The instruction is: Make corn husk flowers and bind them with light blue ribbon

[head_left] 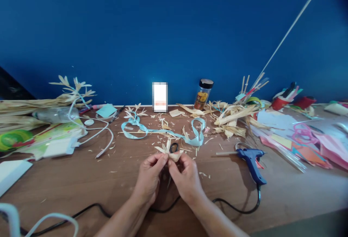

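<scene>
Between my two hands, above the brown table [108,179], is a pale corn husk flower [169,150] with pointed petals. My left hand [150,173] pinches its left side between thumb and fingers. On the other side, the thumb and fingers of my right hand [186,177] are closed on it too. Just behind the flower shows the black handle of a pair of scissors [174,146], mostly hidden by my hands. A light blue ribbon [164,132] lies in loops beyond them, among scattered husk scraps.
To the right stands a blue glue gun [251,164] with its black cord [239,211] running along the front. Dry husks [231,121] and a black-lidded jar [203,94] are behind. Colored papers [296,146] lie far right. A plastic bottle [56,114] and white cable [108,132] are at left.
</scene>
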`<state>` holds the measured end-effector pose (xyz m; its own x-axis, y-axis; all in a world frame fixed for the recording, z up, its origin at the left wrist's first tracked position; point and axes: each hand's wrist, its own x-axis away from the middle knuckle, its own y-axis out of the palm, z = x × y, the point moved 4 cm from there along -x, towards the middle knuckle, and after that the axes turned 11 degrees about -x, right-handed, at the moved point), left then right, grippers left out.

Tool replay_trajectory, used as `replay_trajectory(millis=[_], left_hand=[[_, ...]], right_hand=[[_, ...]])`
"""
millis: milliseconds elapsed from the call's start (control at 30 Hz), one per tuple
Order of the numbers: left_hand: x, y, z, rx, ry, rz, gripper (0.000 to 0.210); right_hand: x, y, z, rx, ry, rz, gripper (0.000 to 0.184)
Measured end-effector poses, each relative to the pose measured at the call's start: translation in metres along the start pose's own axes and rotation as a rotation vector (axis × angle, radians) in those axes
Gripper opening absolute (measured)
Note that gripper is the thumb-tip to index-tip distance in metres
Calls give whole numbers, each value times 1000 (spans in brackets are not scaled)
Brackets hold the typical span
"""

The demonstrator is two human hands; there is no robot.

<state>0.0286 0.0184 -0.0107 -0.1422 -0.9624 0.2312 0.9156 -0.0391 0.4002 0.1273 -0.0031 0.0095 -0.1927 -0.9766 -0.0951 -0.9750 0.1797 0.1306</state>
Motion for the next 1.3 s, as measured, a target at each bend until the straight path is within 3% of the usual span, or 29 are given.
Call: replay_trajectory(millis=[200,333,600,900,1300], left_hand=[[0,-1,0,-11,-5,4,10],[0,0,-3,3,-8,-8,9],[0,3,-3,47,-35,-96,9],[-4,-1,-1,76,-31,-99,9],[-4,1,1,132,-36,-97,16]], right_hand=[[-1,0,1,-1,16,17,11],[-2,1,5,-125,27,-8,11],[0,-2,13,-251,119,7,9],[-1,2,0,-232,17,-41,8],[-3,-9,12,-241,38,87,15]])
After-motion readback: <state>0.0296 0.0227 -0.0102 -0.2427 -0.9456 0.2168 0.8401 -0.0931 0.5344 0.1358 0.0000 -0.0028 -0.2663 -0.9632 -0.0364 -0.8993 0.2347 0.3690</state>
